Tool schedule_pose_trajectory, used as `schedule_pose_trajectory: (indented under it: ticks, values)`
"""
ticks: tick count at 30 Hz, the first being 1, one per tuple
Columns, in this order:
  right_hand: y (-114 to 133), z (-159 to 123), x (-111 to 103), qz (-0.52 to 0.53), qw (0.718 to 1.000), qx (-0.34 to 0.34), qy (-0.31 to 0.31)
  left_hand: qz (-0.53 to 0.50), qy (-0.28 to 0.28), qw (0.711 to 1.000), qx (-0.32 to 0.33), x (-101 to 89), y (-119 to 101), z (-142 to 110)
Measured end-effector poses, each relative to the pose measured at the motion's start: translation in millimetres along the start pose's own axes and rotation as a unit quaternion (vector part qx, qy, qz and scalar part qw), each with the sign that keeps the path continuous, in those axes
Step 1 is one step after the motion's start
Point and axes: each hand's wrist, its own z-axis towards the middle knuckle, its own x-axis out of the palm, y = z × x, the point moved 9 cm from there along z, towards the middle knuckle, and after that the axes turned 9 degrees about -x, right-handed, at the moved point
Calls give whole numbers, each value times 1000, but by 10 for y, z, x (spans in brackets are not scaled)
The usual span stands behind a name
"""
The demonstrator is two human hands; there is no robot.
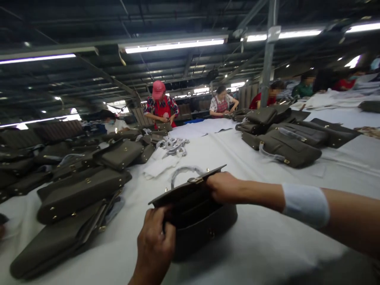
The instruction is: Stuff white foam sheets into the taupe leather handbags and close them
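Up close, one dark handbag, left hand and right hand both clamped on it

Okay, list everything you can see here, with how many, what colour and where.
open handbag: one, dark olive, front centre of the table, flap lifted.
handbag piles: many, dark olive, one pile on the left, one on the right.
table cover: one, white, over the whole long table.
loose straps: a small heap, pale grey, mid-table.
white sheets: a few, far end of the table.
co-workers: at least five, at the far end and right side; one in a pink cap.
ceiling lights: several white tubes overhead.
wrist band: one, white, on the right forearm.
left hand: grips the bag's near edge.
right hand: holds the flap.
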Motion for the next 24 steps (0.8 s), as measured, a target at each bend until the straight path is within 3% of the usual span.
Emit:
schedule_pose_trajectory:
  ticks: [2,5,9,13,18,24]
  values:
    - [-345,-120,-25,29,998,53,23,-24,37,999,-4,33,-12,20]
    - [-546,-222,17,165,984,64,34,-56,82,995,-9,88,-24,17]
    - [-563,-233,114,339,937,79,21,-106,149,981,-58,126,23,34]
    - [-524,-316,205,395,911,103,50,-127,226,959,-117,162,101,118]
    - [-434,-496,280,438,890,100,79,-128,266,942,-159,240,225,285]
    - [-491,-507,343,465,877,93,78,-112,278,953,-42,270,154,337]
